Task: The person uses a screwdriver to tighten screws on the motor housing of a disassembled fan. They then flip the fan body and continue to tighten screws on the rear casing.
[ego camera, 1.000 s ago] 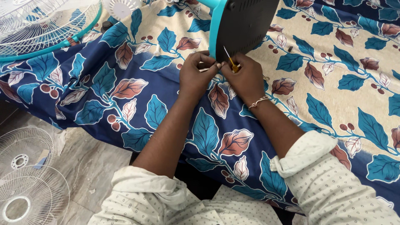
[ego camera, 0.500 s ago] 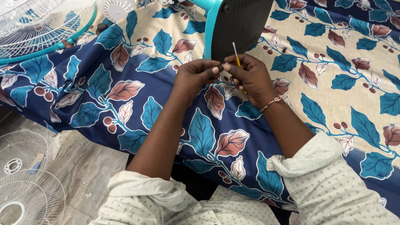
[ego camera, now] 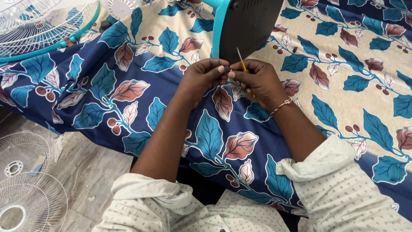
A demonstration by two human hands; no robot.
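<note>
Nearest: rolled-up cuffs of a white dotted shirt, forearms reaching away over the table.

Under the arms, a table covered by a leaf-patterned cloth in dark blue, teal and cream.

At mid-table, left hand and right hand close together, fingertips nearly touching. Left grip pinched together on a small dark part, too small to tell its kind. Right grip clamped on a slim yellow-handled screwdriver, its thin metal shaft slanting up and away; a thin metal bracelet round the right wrist.

Just beyond the hands, touching or almost touching the screwdriver tip: a black ribbed plastic fan housing with a teal rim, standing on the cloth.

Far left: a round white wire fan guard with a teal ring, lying on the table edge.

Low at the left, on the grey floor: two more white wire fan grilles, one overlapping the other.
</note>
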